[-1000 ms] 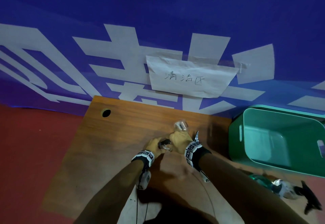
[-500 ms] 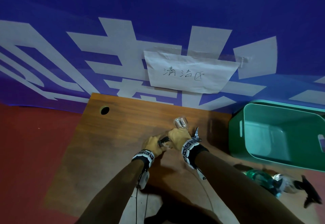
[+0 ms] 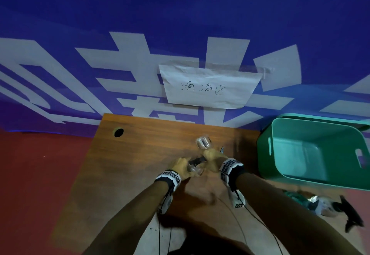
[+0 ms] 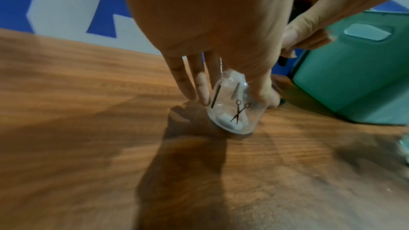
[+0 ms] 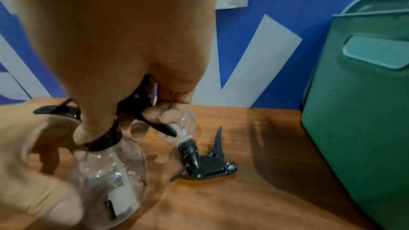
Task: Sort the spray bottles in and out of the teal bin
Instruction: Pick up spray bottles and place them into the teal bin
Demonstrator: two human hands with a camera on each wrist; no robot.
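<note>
A clear spray bottle (image 3: 195, 170) with a small scissors print (image 4: 240, 110) is held just over the wooden table (image 3: 128, 160). My left hand (image 3: 178, 167) wraps its fingers (image 4: 200, 86) round the clear body. My right hand (image 3: 213, 157) grips the same bottle's black spray head and collar (image 5: 104, 143). A second clear bottle (image 3: 203, 142) lies on the table just behind the hands, its black trigger head (image 5: 205, 165) pointing toward the teal bin (image 3: 266, 154). The bin stands at the table's right end with nothing visible inside.
A third bottle (image 3: 318, 204), greenish with a black trigger, lies on the table in front of the bin. A blue banner with a taped paper sign (image 3: 208, 86) hangs behind the table. A cable hole (image 3: 118, 132) sits at the table's far left corner. Red floor lies to the left.
Both hands stay together on the clear bottle near the table's middle, shifting only slightly. The lying bottles and the bin have not moved.
</note>
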